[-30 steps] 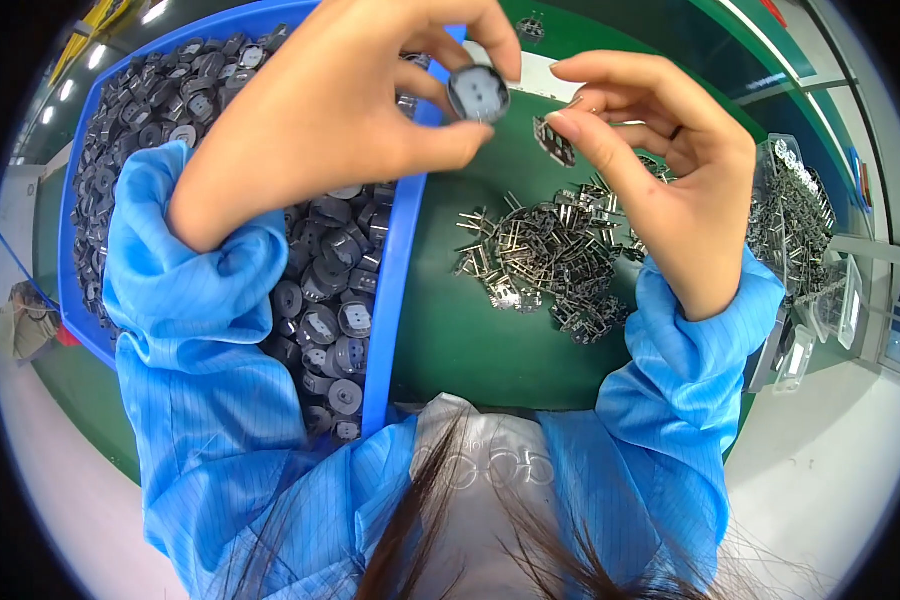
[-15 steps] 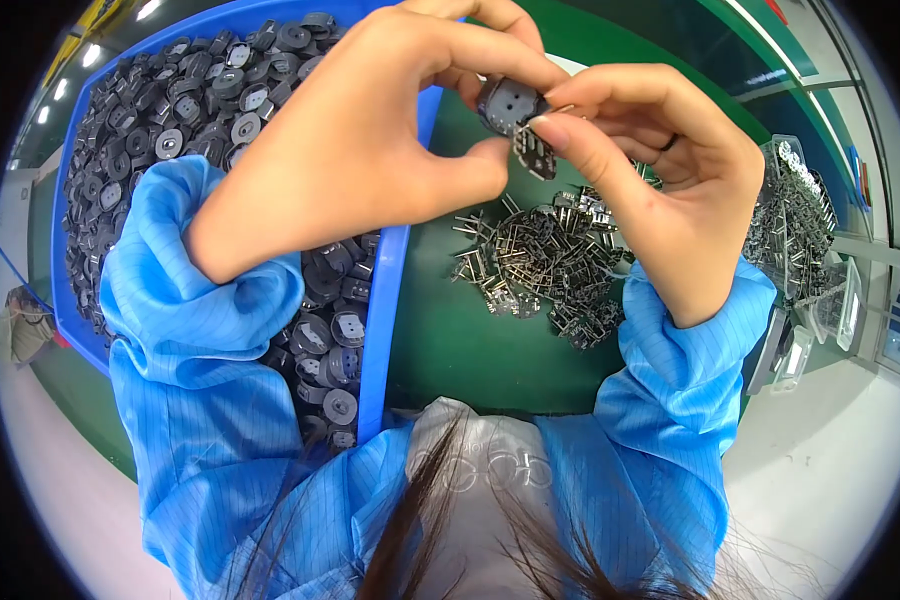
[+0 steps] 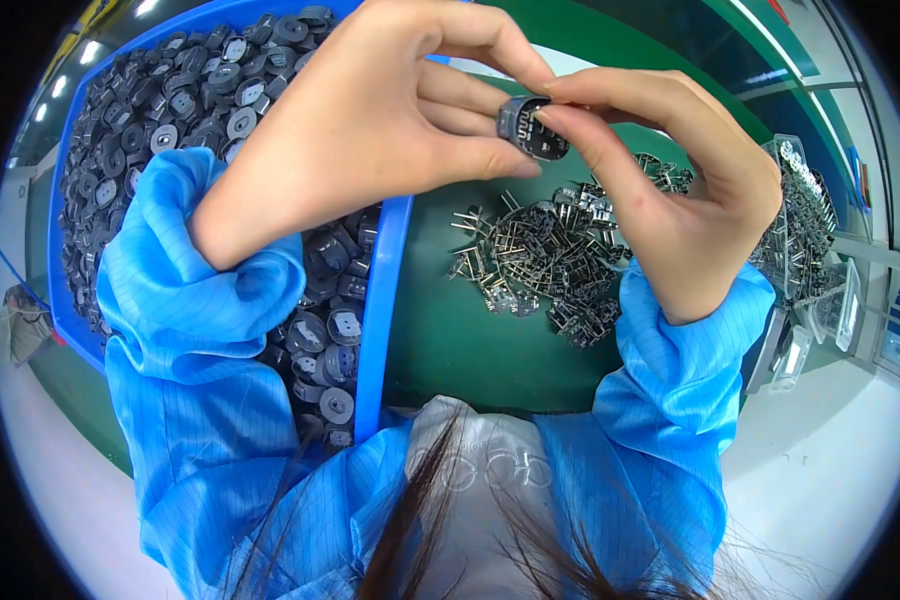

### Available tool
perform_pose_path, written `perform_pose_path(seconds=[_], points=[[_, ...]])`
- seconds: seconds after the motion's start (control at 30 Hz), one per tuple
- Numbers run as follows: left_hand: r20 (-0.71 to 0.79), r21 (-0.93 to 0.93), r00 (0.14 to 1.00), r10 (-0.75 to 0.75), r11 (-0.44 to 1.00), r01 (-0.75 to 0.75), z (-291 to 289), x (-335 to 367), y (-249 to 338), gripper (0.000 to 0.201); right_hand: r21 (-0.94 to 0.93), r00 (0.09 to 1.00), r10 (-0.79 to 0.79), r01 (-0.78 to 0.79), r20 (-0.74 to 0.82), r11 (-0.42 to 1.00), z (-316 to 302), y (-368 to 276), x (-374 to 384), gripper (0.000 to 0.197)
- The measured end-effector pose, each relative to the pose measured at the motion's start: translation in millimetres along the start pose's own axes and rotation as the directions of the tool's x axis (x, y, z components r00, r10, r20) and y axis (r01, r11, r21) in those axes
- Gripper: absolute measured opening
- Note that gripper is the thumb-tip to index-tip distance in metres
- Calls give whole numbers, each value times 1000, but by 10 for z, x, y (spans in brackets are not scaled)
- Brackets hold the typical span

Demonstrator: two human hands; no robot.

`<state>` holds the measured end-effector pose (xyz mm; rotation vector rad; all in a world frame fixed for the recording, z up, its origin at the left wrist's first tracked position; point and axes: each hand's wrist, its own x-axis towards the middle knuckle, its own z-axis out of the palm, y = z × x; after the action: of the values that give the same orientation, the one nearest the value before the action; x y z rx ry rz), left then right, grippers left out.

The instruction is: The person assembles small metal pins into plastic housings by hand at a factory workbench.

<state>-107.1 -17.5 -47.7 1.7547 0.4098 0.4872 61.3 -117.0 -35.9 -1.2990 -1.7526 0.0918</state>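
Observation:
A round dark grey plastic housing [image 3: 532, 128] is held between the fingers and thumb of my left hand [image 3: 390, 120], its hollow side with metal contacts turned toward me. My right hand [image 3: 670, 150] is closed in a pinch at the housing's right edge, thumb and forefinger on a small black circuit board with metal pins. That board lies in or against the hollow side; the fingers partly cover it, so I cannot tell how it sits. Below my hands, a loose pile of similar pinned circuit boards [image 3: 545, 250] rests on the green table [image 3: 470, 365].
A large blue bin [image 3: 378, 335] at the left is filled with grey round housings [image 3: 160, 135]. At the right stands a clear plastic container [image 3: 790, 235] heaped with more pinned parts, and a smaller clear tray [image 3: 838, 310] is beside it.
The housing has been turned in my left hand so its hollow side shows. The circuit board, held apart below it before, has been brought up into or against that side.

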Motion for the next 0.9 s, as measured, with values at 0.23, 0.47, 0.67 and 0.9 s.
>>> perform_pose_path(seconds=[0.23, 0.47, 0.67, 0.9], points=[[2, -35, 999, -38, 999, 38, -21, 3, -28, 29, -162, 990, -131, 123, -42, 979, 49, 18, -20, 20], [19, -50, 996, -86, 995, 87, -18, 2, 8, 28, -84, 983, -181, 180, -11, 980, 45, 68, -4, 22], [27, -48, 994, -103, 993, 104, 2, 12, -10, 29, -341, 962, -270, 263, 28, 902, 91, 30, -56, 24], [51, -113, 982, -179, 976, 184, -112, 10, -16, 29, -177, 958, -257, 278, 130, 944, 90, 82, 6, 31]])
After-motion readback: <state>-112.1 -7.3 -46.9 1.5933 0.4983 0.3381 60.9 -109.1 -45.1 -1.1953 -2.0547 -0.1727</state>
